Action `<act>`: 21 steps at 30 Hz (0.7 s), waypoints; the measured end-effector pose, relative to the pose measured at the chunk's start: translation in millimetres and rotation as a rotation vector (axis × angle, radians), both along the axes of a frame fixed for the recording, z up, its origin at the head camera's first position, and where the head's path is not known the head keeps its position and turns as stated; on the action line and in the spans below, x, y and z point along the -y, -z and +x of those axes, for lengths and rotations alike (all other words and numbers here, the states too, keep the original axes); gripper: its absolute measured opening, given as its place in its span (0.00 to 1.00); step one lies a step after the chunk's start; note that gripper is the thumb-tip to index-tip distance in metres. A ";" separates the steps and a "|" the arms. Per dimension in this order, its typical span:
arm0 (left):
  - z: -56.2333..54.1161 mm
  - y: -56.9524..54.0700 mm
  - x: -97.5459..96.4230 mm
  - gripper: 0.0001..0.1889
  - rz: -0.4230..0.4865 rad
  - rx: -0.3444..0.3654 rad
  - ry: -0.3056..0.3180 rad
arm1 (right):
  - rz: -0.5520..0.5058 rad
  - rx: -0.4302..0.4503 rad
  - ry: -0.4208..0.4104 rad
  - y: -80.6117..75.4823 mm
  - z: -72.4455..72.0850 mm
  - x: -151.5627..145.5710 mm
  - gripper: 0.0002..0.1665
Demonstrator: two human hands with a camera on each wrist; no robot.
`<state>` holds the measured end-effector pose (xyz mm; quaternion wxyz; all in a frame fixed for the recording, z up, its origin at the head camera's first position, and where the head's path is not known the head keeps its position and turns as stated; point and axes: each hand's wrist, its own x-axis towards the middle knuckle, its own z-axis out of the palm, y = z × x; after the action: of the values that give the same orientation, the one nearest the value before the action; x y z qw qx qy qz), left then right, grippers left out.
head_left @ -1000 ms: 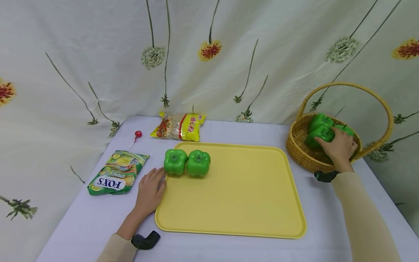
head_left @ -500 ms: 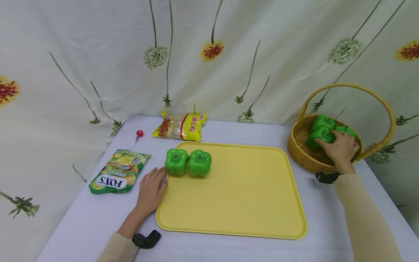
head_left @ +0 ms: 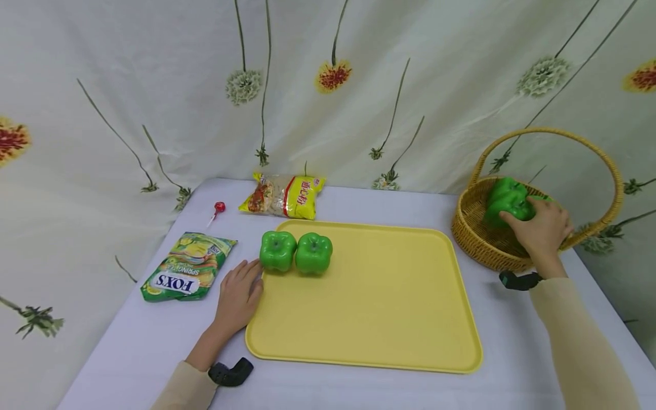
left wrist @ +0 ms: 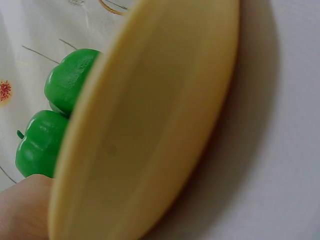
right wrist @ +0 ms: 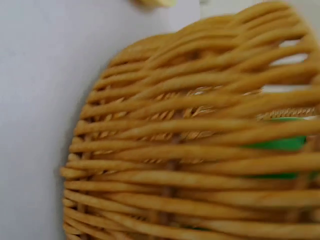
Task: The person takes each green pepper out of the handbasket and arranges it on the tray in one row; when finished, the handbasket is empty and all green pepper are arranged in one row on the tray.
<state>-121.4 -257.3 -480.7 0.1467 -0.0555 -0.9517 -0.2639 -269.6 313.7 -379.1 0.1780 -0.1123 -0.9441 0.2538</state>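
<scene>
Green pepper (head_left: 515,210): 2 o'clock from tray (head_left: 379,307); likely light, stiff, slippery; best held across sides.
Right grip (head_left: 543,226): pinching it.
Left grip (head_left: 239,295): loosely spread.

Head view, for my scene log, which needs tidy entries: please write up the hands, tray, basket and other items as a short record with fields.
Left hand: rests at the left rim of the yellow tray
Right hand: grips a green pepper at the wicker basket; whether it is lifted cannot be told
On tray: two green peppers side by side, far left corner
Also in basket: other green peppers, partly hidden
Left of tray: FOX'S packet, lettering upside down
Beyond tray: yellow-ended packet
Beyond FOX'S packet: red lollipop
</scene>
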 end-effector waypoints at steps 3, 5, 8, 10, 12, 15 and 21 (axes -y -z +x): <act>-0.2 -0.2 0.1 0.23 0.002 0.005 0.000 | -0.026 -0.033 -0.023 -6.4 5.9 4.3 0.45; -0.3 -0.4 0.1 0.23 0.001 0.009 -0.002 | -0.049 -0.055 -0.043 -9.9 10.3 7.7 0.43; -0.1 -1.0 -0.2 0.23 -0.001 0.013 -0.005 | -0.088 -0.097 -0.072 -14.6 17.9 14.1 0.42; 0.1 -1.4 -0.5 0.23 -0.001 0.013 -0.005 | -0.104 -0.131 -0.087 -18.0 24.0 19.6 0.41; 0.3 -1.7 -0.8 0.23 0.001 0.013 -0.006 | -0.114 -0.170 -0.102 -21.3 31.8 27.4 0.41; 0.1 -1.1 -0.8 0.23 -0.002 0.010 -0.010 | -0.116 -0.245 -0.143 -25.2 44.3 42.5 0.40; -1.4 0.2 -1.2 0.23 -0.009 -0.015 -0.015 | -0.133 -0.376 -0.295 -20.0 63.3 79.2 0.38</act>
<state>-122.8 -256.0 -480.9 0.1557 -0.0511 -0.9521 -0.2581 -206.3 234.5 -359.2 0.3037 0.0646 -0.8818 0.3549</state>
